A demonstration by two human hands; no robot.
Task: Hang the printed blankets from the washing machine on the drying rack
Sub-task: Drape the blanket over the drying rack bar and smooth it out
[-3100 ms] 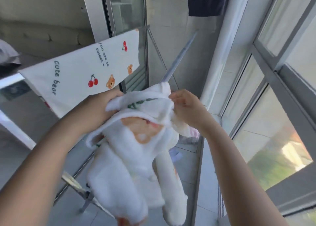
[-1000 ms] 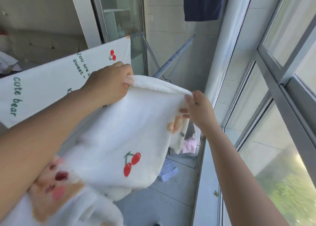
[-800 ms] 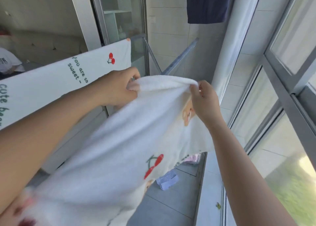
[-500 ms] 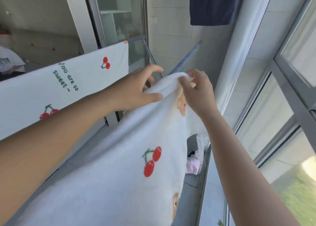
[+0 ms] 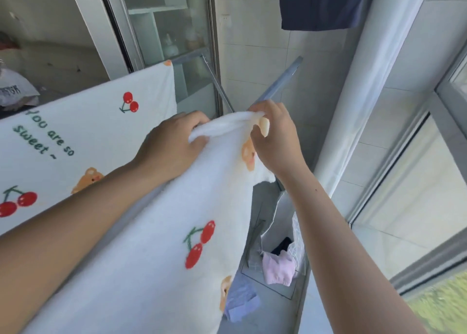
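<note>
A: Item one?
B: White blanket (image 5: 156, 245), fleecy, printed with red cherries and orange bears. It is held up at its top edge and hangs down and toward the lower left, in front of the drying rack (image 5: 280, 83).

A: Who holds it?
B: The left hand (image 5: 174, 144) is closed around the bunched top edge, fingers curled over it. The right hand (image 5: 274, 136) pinches the same edge just beside, thumb and fingertips closed on the cloth near a bear print. The two hands sit close together, near a grey bar of the rack.

A: Item two?
B: Second blanket (image 5: 75, 144), same print, lettered "You are so sweet". It is already draped over a rail at the left, spread flat.

A: The rack itself?
B: Grey metal bars, rising in a slant behind the hands.

A: Surroundings?
B: A dark navy garment (image 5: 321, 2) hangs overhead. Small laundry items, pink (image 5: 278, 268) and pale blue (image 5: 240, 306), lie low on the floor. Windows (image 5: 417, 182) run along the right; a glass door (image 5: 166, 30) stands behind the rack.
</note>
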